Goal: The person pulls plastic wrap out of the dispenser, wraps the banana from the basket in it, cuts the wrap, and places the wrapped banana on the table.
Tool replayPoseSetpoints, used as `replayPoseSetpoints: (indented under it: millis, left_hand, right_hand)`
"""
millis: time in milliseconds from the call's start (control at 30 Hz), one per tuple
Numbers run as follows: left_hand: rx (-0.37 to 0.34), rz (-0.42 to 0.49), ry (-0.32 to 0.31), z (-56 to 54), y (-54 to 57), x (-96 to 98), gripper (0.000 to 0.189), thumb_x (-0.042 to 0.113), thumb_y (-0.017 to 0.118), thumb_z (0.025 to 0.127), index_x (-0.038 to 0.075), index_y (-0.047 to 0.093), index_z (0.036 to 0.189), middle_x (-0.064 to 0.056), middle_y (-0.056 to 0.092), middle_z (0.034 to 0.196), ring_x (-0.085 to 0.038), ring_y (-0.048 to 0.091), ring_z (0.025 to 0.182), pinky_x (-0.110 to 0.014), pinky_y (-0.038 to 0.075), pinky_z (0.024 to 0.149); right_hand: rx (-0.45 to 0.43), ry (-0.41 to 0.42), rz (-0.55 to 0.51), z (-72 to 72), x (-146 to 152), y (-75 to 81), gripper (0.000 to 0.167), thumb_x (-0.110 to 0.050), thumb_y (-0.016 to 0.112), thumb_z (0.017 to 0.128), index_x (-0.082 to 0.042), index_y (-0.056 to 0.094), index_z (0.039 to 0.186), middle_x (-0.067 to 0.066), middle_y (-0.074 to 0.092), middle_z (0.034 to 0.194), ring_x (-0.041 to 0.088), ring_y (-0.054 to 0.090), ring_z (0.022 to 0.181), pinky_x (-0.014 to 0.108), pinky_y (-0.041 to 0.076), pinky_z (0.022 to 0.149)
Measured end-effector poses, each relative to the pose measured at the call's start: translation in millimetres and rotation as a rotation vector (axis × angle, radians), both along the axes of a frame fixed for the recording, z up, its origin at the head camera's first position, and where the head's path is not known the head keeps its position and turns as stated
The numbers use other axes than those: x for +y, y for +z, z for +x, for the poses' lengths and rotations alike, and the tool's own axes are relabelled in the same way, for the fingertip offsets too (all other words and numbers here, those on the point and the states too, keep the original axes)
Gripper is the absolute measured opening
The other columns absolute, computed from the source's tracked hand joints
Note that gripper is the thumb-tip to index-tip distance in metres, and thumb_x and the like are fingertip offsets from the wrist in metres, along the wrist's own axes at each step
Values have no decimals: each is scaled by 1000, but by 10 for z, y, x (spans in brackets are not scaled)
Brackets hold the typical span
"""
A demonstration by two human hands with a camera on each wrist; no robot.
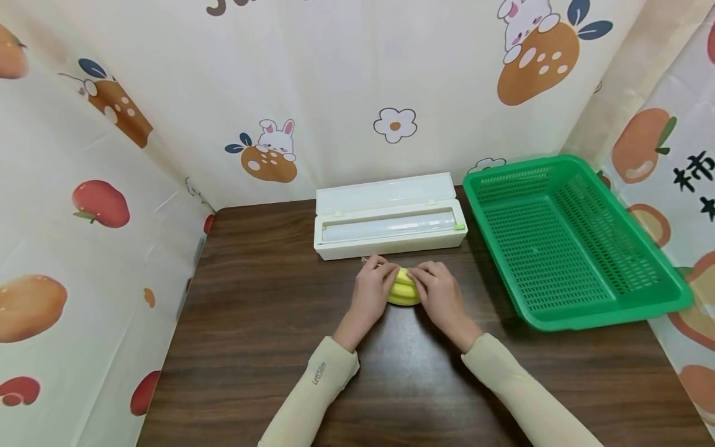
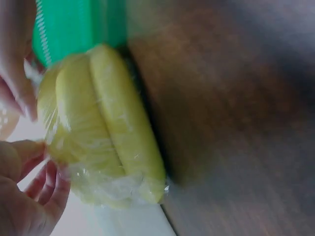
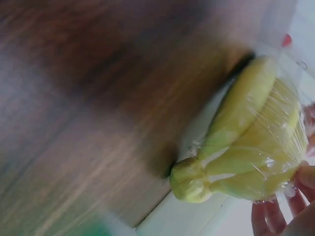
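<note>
A bunch of yellow bananas [image 1: 403, 290] lies on the table between my two hands. Clear cling film [image 2: 130, 182] is wrapped over it, creased and shiny in both wrist views. At the left end, my left hand [image 1: 371, 288] pinches the film between thumb and fingers against the fruit. My right hand [image 1: 439, 297] does likewise at the other end, its thumb and fingertips at the film's edge. In the right wrist view the stem end [image 3: 192, 181] of the bunch shows, with the right-hand fingers [image 3: 305, 177] beside the wrapped fruit.
Behind the hands stands a white cling film dispenser [image 1: 391, 247], its lid raised and a roll [image 1: 391, 228] inside. A green plastic basket [image 1: 550, 248] sits to the right on the dark wooden table [image 1: 257, 323]. Printed curtains [image 1: 335, 93] hang along the back and sides.
</note>
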State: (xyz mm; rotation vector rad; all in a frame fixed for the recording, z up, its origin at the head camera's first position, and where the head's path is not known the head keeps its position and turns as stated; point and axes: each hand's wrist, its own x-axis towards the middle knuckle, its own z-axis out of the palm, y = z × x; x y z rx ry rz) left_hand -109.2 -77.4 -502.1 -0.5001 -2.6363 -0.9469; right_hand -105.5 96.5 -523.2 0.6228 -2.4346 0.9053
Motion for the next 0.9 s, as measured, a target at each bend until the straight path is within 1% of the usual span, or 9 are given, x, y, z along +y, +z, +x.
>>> replayPoseSetpoints:
  millis: [133, 233, 333, 400, 533, 600, 667, 800, 900]
  left_hand:
    - [155, -148, 33, 133, -49, 79, 15, 3, 75, 97, -3, 80, 110, -14, 72, 103, -25, 71, 93, -30, 62, 82]
    - [238, -312, 66, 246, -91, 159, 25, 5, 77, 95, -5, 77, 118, -17, 75, 112, -27, 70, 98, -31, 61, 87]
    - [285, -439, 103, 329, -113, 230, 35, 12, 78, 96, -7, 73, 124, -20, 75, 122, -27, 70, 100, -30, 60, 88]
    - [270, -477, 115, 355, -112, 251, 37, 16, 76, 98, -7, 72, 127, -20, 74, 127, -27, 70, 103, -31, 58, 91]
    - [124, -412, 70, 381, -96, 243, 36, 16, 67, 105, -6, 68, 134, -23, 68, 137, -32, 69, 116, -34, 59, 97]
    - [44, -350, 27, 390, -103, 231, 36, 15, 63, 107, -6, 66, 136, -24, 65, 141, -34, 67, 123, -37, 58, 101]
    - [-6, -292, -27, 399, -109, 223, 34, 13, 62, 108, -7, 68, 134, -25, 65, 141, -35, 66, 127, -40, 56, 105]
    - [-13, -235, -134, 406, -144, 223, 27, 11, 65, 106, -8, 73, 124, -24, 69, 134, -32, 67, 127, -46, 49, 113]
    - [13, -207, -196, 401, -157, 229, 23, 10, 66, 105, -6, 75, 119, -20, 73, 126, -29, 70, 122, -46, 48, 115]
  right_hand:
    - [101, -10, 23, 41, -11, -32, 14, 3, 83, 87, 5, 81, 100, 15, 72, 92, 33, 65, 83, 43, 60, 70]
    - [152, -29, 37, 76, -23, -34, 15, 4, 84, 85, 6, 80, 100, 16, 72, 91, 34, 66, 78, 43, 60, 67]
    - [153, -55, 47, 116, -44, -16, 14, 4, 84, 85, 6, 80, 98, 17, 73, 89, 34, 67, 77, 44, 60, 65]
    - [127, -66, 50, 149, -62, 6, 12, 3, 84, 86, 5, 80, 97, 17, 74, 88, 34, 68, 75, 44, 60, 64]
    - [-12, -70, 12, 227, -76, 54, 9, -1, 81, 91, 7, 79, 95, 18, 75, 85, 33, 73, 73, 45, 62, 63]
    - [-125, -72, -32, 265, -73, 61, 10, -2, 78, 94, 8, 78, 95, 20, 76, 85, 32, 74, 71, 43, 62, 62]
    - [-254, -91, -76, 305, -63, 56, 11, -2, 75, 97, 8, 77, 96, 20, 77, 85, 28, 74, 69, 38, 61, 58]
    - [-425, -132, -124, 394, -27, 23, 10, -1, 71, 100, 7, 74, 96, 17, 75, 80, 19, 68, 62, 28, 54, 52]
    - [-444, -154, -143, 463, 6, 4, 9, 0, 70, 99, 7, 72, 93, 14, 72, 76, 15, 62, 58, 24, 49, 51]
